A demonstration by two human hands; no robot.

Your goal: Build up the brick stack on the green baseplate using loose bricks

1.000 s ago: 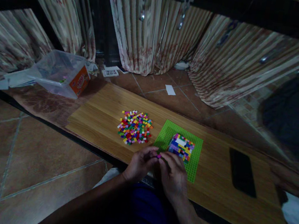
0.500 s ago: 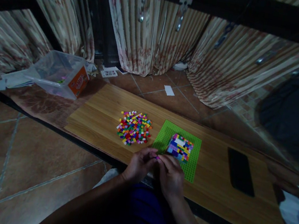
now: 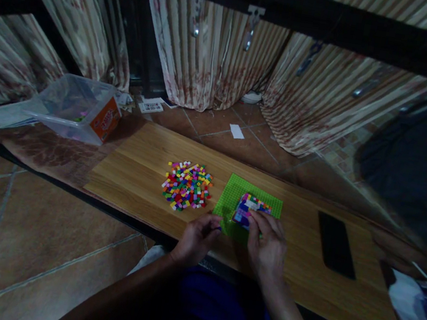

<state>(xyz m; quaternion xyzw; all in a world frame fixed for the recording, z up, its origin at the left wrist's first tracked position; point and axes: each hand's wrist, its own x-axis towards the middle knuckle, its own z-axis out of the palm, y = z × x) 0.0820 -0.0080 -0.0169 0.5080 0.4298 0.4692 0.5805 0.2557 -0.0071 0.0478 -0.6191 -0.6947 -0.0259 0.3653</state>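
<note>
My right hand (image 3: 268,244) is over the block of coloured toy bricks (image 3: 244,208) built on the green baseplate (image 3: 233,190). Its fingertips pinch a small pink brick (image 3: 248,214) at the built block's top, and the hand hides the block's lower right part. Closed at the near left corner of the baseplate, my left hand (image 3: 197,236) has a small dark blue or purple brick (image 3: 219,228) at its fingertips. Left of the baseplate lies a loose pile of small multicoloured bricks (image 3: 187,185).
A wooden board (image 3: 131,168) lies under the bricks and baseplate. On its right side is a black flat slab (image 3: 336,244). A clear plastic box (image 3: 65,125) with an orange label stands at the far left. Striped curtains (image 3: 196,65) hang behind, and a white plastic packet (image 3: 410,299) lies far right.
My right hand has moved right and away from my left hand, carrying the pink brick onto the built block. My left hand stays near the baseplate's corner. The view has shifted slightly.
</note>
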